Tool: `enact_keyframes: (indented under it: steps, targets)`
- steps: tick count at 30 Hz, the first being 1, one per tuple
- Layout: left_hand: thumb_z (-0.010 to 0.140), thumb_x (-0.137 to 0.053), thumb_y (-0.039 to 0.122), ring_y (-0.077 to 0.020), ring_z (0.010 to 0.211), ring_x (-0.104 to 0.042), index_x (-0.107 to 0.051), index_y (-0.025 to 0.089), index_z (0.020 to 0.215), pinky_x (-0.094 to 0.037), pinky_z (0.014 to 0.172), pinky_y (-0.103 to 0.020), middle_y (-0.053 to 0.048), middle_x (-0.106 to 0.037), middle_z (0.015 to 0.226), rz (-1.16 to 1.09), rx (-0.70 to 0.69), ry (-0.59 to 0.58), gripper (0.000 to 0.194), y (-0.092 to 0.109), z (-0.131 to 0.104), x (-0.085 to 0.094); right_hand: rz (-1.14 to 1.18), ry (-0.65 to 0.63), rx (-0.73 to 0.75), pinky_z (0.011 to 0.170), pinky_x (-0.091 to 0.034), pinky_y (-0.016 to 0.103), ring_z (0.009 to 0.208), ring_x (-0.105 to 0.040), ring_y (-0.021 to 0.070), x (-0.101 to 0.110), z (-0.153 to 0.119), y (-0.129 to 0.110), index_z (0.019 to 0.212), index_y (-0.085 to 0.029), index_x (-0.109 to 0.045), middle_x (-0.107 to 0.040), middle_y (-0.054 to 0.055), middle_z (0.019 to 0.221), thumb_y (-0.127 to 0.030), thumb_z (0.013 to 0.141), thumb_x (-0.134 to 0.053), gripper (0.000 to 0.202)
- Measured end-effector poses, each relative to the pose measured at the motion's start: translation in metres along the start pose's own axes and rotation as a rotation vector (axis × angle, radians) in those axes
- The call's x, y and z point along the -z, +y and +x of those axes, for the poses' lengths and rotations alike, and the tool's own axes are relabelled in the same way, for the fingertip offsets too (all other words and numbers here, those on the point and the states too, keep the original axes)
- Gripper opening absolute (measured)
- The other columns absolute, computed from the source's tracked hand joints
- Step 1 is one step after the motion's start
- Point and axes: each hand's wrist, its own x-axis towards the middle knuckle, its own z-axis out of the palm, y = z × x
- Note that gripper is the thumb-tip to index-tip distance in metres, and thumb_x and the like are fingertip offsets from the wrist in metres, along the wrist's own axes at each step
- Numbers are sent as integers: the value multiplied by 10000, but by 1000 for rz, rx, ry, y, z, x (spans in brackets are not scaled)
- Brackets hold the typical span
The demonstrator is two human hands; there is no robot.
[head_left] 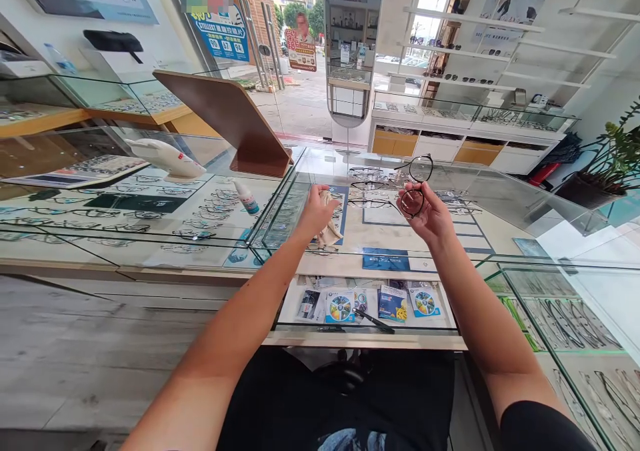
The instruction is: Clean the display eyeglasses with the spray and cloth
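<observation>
My right hand [431, 216] holds a pair of thin dark-rimmed eyeglasses [421, 169] up over the glass counter. Its fingers close on the frame near the lower round lens, and the temples point left. In my left hand [319, 212] is a beige cloth [329, 227], bunched in the fingers and hanging down. A clear gap separates the cloth from the glasses. Under both hands lies the glass display counter [350, 237], with rows of eyeglasses inside it.
A brown tilted mirror stand [225, 114] rises at the left, beside a white hand-shaped display [167, 159] and a small spray bottle [246, 197]. An open drawer [313, 334] with cards and a black pen [373, 319] is before me. A potted plant [607, 157] stands right.
</observation>
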Motion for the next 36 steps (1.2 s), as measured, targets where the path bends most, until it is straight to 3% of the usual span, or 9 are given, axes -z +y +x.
enact_keyframes:
  steps: [5,11,15,18,21,24,30,33,36]
  targets:
    - [937,-751,371,-362,1189,-705,-597,221,1277,-582,985,-495,-202,-694,1338,108,102,45,402,4,-4,9,15,-24,-12,960,-656,323,936,-772,173,1,0,2,861,-295,-762,-819,-21,965,-481,776,-994,310]
    - [954,-680,200,-371,1511,-549,-590,186,1369,-396,1293,-523,-218,-625,1536,298,-33,405,425,13,4,48,50,-48,1,867,-695,270,891,-790,148,9,3,7,838,-288,-766,-835,-34,940,-444,745,-1025,317]
    - [886,-710,130,-352,1703,-315,-487,147,1510,-223,1404,-480,-257,-386,1772,368,113,681,663,7,9,74,29,-63,20,826,-705,240,881,-797,139,11,5,11,838,-267,-769,-842,-19,940,-440,704,-1052,357]
    - [893,-727,142,-334,1724,-286,-385,108,1574,-253,1398,-457,-288,-336,1794,336,357,795,763,-3,11,83,11,-60,43,808,-709,232,856,-800,133,10,5,13,835,-272,-765,-845,-18,932,-455,715,-1046,356]
    - [940,-692,147,-328,1608,-492,-334,125,1583,-389,1322,-481,-264,-506,1700,208,668,741,736,-16,15,84,-4,-40,44,813,-713,229,837,-798,124,8,5,13,850,-274,-772,-849,-19,944,-471,704,-1050,371]
    - [923,-680,93,-372,1421,-673,-415,173,1486,-471,1232,-566,-218,-713,1482,124,801,644,627,-30,17,81,-6,-22,52,806,-706,214,807,-788,114,7,5,13,846,-266,-772,-847,-13,939,-470,679,-1059,390]
    - [969,-561,45,-417,1396,-688,-509,186,1299,-443,1214,-667,-256,-744,1399,32,815,618,363,-36,19,82,-17,-2,85,776,-683,194,788,-777,104,6,6,12,823,-251,-760,-839,-2,931,-472,653,-1059,409]
    - [998,-555,95,-346,1311,-723,-526,205,1260,-543,1129,-525,-216,-742,1370,-49,717,625,286,-24,24,83,-32,0,107,792,-679,204,801,-775,107,4,6,13,815,-251,-748,-835,1,939,-472,654,-1054,410]
    - [991,-621,185,-250,1057,-757,-565,230,1157,-607,868,-347,-115,-760,1165,-140,606,594,181,-4,27,78,-47,-6,121,795,-664,202,813,-772,111,-1,3,13,802,-254,-733,-834,4,929,-467,667,-1044,400]
